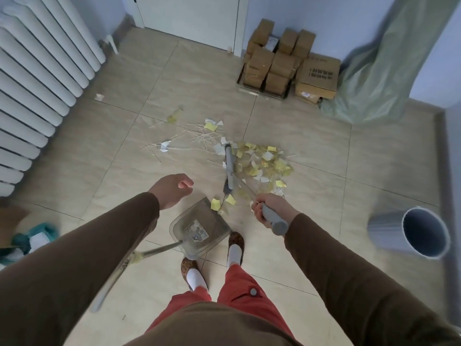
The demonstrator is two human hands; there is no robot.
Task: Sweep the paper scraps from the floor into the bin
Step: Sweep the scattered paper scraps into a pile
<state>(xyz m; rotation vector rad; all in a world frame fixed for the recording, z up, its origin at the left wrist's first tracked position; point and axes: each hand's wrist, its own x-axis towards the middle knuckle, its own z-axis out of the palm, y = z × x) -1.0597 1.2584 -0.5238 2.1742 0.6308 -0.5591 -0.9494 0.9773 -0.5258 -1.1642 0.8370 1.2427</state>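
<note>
- Brown sleeves cover both my arms; my left hand (172,189) hangs loose and half-curled over the floor, gripping nothing, just above the far edge of the dustpan (198,229).
- The dustpan is translucent grey and lies on the tiles in front of my feet; its long handle (117,272) slants back under my left forearm, which hides part of it.
- My right hand (270,211) is wrapped tight round the grey grip of the broom (230,171), whose head rests on the floor at the left edge of the heap.
- The paper scraps (262,161) are yellow and white, mostly piled just right of the broom head; a few lie at the dustpan's lip, and others are scattered further left among thin pale sticks (189,139).
- The bin (415,236) is grey and stands on the floor at the far right, well apart from the heap; I cannot make out its inside.
</note>
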